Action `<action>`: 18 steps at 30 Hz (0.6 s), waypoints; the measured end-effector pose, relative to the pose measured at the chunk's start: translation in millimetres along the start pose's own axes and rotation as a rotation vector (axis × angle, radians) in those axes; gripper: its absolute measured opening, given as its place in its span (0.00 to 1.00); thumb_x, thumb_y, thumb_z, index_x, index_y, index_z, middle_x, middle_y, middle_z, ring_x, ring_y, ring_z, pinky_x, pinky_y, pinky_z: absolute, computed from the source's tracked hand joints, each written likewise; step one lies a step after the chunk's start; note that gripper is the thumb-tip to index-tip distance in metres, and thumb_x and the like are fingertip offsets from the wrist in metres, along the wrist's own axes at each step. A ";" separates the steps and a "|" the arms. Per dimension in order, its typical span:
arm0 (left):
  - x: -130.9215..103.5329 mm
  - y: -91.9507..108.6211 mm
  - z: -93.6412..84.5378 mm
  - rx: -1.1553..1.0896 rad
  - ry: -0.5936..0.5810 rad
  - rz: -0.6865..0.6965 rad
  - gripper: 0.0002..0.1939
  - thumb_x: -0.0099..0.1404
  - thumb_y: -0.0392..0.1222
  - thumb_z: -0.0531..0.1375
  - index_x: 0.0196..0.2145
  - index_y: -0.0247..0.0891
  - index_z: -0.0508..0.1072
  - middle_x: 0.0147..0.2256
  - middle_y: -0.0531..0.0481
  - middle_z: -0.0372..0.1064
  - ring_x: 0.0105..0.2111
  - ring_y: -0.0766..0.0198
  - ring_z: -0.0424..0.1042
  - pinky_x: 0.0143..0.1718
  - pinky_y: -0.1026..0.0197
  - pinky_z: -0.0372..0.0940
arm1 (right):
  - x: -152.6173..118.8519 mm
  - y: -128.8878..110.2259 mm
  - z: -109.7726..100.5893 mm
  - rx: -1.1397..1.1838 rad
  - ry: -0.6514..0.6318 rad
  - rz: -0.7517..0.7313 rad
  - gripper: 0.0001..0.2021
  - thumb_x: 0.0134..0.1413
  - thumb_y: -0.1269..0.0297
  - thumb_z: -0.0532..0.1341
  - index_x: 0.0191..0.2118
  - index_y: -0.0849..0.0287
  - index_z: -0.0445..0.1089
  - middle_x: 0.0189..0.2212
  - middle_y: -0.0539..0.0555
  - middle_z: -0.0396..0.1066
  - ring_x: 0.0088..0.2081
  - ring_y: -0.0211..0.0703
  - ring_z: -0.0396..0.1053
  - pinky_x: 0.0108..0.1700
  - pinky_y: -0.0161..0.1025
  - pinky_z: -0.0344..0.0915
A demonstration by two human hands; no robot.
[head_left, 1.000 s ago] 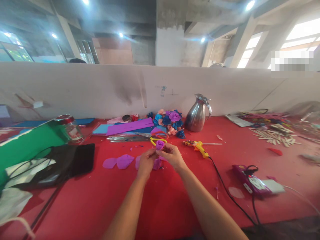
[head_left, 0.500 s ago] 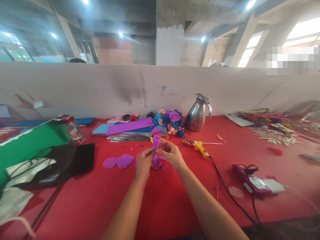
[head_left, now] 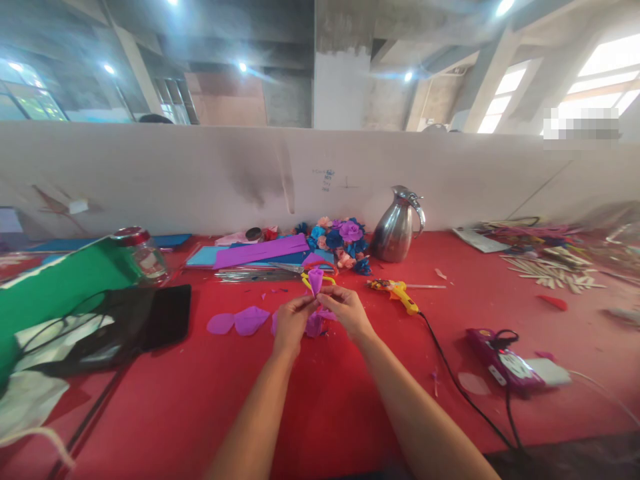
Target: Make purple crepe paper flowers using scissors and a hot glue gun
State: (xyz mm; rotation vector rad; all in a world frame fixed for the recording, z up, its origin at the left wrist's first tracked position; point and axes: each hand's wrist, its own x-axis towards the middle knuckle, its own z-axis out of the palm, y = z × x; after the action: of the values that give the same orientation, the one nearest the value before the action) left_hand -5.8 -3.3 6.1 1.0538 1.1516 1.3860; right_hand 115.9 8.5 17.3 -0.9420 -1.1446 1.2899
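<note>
With the rolled purple paper flower (head_left: 315,281) as the middle of the clock, the left hand (head_left: 291,327) is coming in from 7 o'clock and the right hand (head_left: 349,310) from 4 o'clock. Both are pinching its thin bottom with their fingertips, above the red worktop (head_left: 210,413). For neat work, the fingers should be squeezing softly, just at the bottom, so the top is not getting squashed. One hand should be holding firmly while the other is turning or tucking.

Flat purple petals (head_left: 251,321) are lying at 8 o'clock. The yellow glue gun (head_left: 397,293) is resting at 3 o'clock. Scissors (head_left: 287,267) are lying just behind, near 11 o'clock. Farther off, bright paper flowers (head_left: 350,232) are sitting at 1 o'clock, and a shiny jug (head_left: 393,230) is standing at 2 o'clock.
</note>
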 end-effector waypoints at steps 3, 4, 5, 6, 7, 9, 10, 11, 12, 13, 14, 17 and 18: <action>-0.8 2.0 0.5 -0.029 -0.024 -0.019 0.16 0.43 0.46 0.69 0.32 0.38 0.81 0.28 0.49 0.77 0.31 0.60 0.72 0.37 0.62 0.62 | 0.3 0.9 -0.5 -0.015 0.009 -0.018 0.13 0.37 0.57 0.67 0.29 0.61 0.73 0.20 0.50 0.70 0.22 0.35 0.64 0.26 0.33 0.60; -0.9 2.6 0.6 -0.036 -0.032 -0.023 0.16 0.43 0.46 0.70 0.32 0.38 0.81 0.28 0.48 0.77 0.32 0.60 0.72 0.38 0.61 0.62 | 0.6 1.7 -0.8 -0.025 0.016 -0.028 0.13 0.38 0.57 0.66 0.28 0.61 0.73 0.20 0.50 0.70 0.22 0.35 0.64 0.25 0.33 0.60; -0.9 3.3 0.8 -0.042 -0.037 -0.024 0.17 0.43 0.46 0.70 0.32 0.37 0.81 0.28 0.47 0.77 0.32 0.59 0.72 0.39 0.60 0.63 | 1.0 2.7 -1.1 -0.036 0.023 -0.038 0.12 0.38 0.57 0.66 0.28 0.61 0.73 0.20 0.49 0.70 0.22 0.35 0.63 0.25 0.33 0.59; -0.9 3.9 1.1 -0.050 -0.043 -0.023 0.17 0.43 0.46 0.70 0.32 0.37 0.81 0.29 0.47 0.77 0.33 0.59 0.72 0.39 0.60 0.63 | 1.5 3.7 -1.4 -0.051 0.033 -0.047 0.12 0.39 0.57 0.66 0.29 0.60 0.73 0.20 0.49 0.69 0.22 0.35 0.63 0.25 0.32 0.59; -0.9 4.5 1.5 -0.061 -0.047 -0.021 0.17 0.43 0.46 0.70 0.32 0.37 0.81 0.29 0.47 0.77 0.33 0.58 0.72 0.40 0.60 0.63 | 2.0 4.6 -1.6 -0.065 0.043 -0.055 0.12 0.39 0.57 0.65 0.29 0.60 0.73 0.20 0.49 0.69 0.22 0.35 0.63 0.24 0.32 0.58; -1.0 5.5 2.4 -0.080 -0.051 -0.011 0.17 0.42 0.45 0.70 0.32 0.36 0.80 0.29 0.46 0.77 0.33 0.59 0.72 0.39 0.60 0.63 | 2.5 5.8 -1.8 -0.084 0.054 -0.062 0.11 0.40 0.58 0.65 0.29 0.60 0.72 0.19 0.48 0.68 0.22 0.35 0.63 0.24 0.32 0.58; -1.0 5.7 2.9 -0.087 -0.051 -0.007 0.17 0.42 0.45 0.71 0.31 0.36 0.80 0.29 0.47 0.76 0.33 0.59 0.72 0.39 0.60 0.64 | 2.4 5.9 -1.7 -0.084 0.058 -0.063 0.11 0.40 0.58 0.65 0.29 0.60 0.72 0.19 0.48 0.68 0.22 0.35 0.63 0.25 0.32 0.58; -1.0 5.7 3.2 -0.092 -0.049 -0.003 0.16 0.42 0.45 0.71 0.31 0.36 0.80 0.29 0.47 0.76 0.32 0.60 0.72 0.38 0.61 0.64 | 2.0 5.7 -1.3 -0.080 0.058 -0.061 0.11 0.40 0.58 0.65 0.28 0.60 0.72 0.20 0.48 0.68 0.22 0.36 0.63 0.25 0.32 0.58; -0.8 5.2 3.3 -0.096 -0.043 0.002 0.15 0.42 0.45 0.70 0.30 0.36 0.79 0.28 0.48 0.76 0.32 0.61 0.72 0.38 0.61 0.63 | 1.5 5.3 -0.7 -0.072 0.056 -0.059 0.11 0.40 0.58 0.65 0.28 0.60 0.71 0.20 0.48 0.69 0.23 0.36 0.64 0.26 0.33 0.59; -0.3 4.3 3.1 -0.098 -0.033 0.011 0.15 0.43 0.45 0.70 0.29 0.36 0.79 0.28 0.48 0.75 0.31 0.61 0.71 0.38 0.61 0.63 | 0.8 4.6 0.0 -0.064 0.052 -0.056 0.10 0.40 0.58 0.64 0.28 0.60 0.71 0.21 0.49 0.69 0.23 0.37 0.65 0.26 0.33 0.60; 0.4 3.0 2.6 -0.100 -0.021 0.021 0.14 0.44 0.45 0.69 0.29 0.36 0.79 0.28 0.48 0.75 0.31 0.62 0.71 0.38 0.62 0.63 | 0.1 3.8 0.9 -0.058 0.049 -0.055 0.10 0.40 0.58 0.64 0.28 0.60 0.71 0.21 0.49 0.70 0.24 0.37 0.65 0.27 0.33 0.61; 3.4 -2.1 0.1 -0.123 0.004 0.046 0.13 0.47 0.46 0.68 0.29 0.36 0.78 0.28 0.49 0.75 0.31 0.63 0.71 0.38 0.62 0.62 | -1.8 1.5 3.3 -0.048 0.040 -0.056 0.09 0.41 0.58 0.64 0.28 0.59 0.72 0.22 0.49 0.70 0.25 0.38 0.66 0.29 0.34 0.63; 4.2 -3.6 -0.7 -0.139 0.001 0.042 0.13 0.47 0.46 0.67 0.29 0.36 0.78 0.28 0.49 0.75 0.31 0.63 0.71 0.38 0.62 0.62 | -2.1 0.7 3.7 -0.044 0.038 -0.058 0.09 0.41 0.58 0.64 0.28 0.59 0.72 0.22 0.49 0.70 0.25 0.38 0.66 0.29 0.35 0.63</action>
State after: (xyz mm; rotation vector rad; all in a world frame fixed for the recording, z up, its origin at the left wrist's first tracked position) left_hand -6.4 0.9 2.5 0.9834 1.0237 1.4780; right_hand 112.2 6.1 17.1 -0.9554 -1.1664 1.1998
